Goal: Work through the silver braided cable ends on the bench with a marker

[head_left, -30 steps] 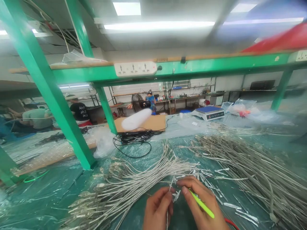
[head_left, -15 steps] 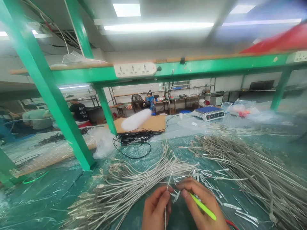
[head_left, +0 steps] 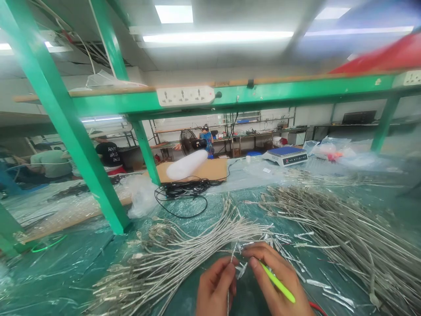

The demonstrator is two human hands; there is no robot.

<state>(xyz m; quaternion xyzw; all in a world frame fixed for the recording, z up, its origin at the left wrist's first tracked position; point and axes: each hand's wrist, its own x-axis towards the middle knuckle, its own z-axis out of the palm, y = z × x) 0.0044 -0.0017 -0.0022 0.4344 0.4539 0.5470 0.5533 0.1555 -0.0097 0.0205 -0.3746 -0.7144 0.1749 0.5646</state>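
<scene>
My left hand point(head_left: 219, 283) pinches a thin grey cable point(head_left: 228, 303) between thumb and fingers, its frayed end pointing up. Beside it, my right hand point(head_left: 274, 281) is closed around a slim neon yellow-green tool point(head_left: 278, 283); the tool's tip is hidden by the fingers, so its kind does not show. The right fingertips are close to the cable end, a small gap apart from the left hand. Past both hands lies a bundle of grey cables point(head_left: 197, 243) with connectors at the left. Silvery foil scraps point(head_left: 320, 283) are scattered around the right hand.
A larger cable heap point(head_left: 342, 228) covers the table's right side. Behind stand a digital scale point(head_left: 286, 156), a coil of black cable point(head_left: 187, 188) and a white foam roll point(head_left: 187, 164). A green post point(head_left: 79, 145) rises at left. Other people sit in the background.
My left hand has shifted slightly right and down with the cable. The right fingers have moved up a little; the tool is nearly in the same place.
</scene>
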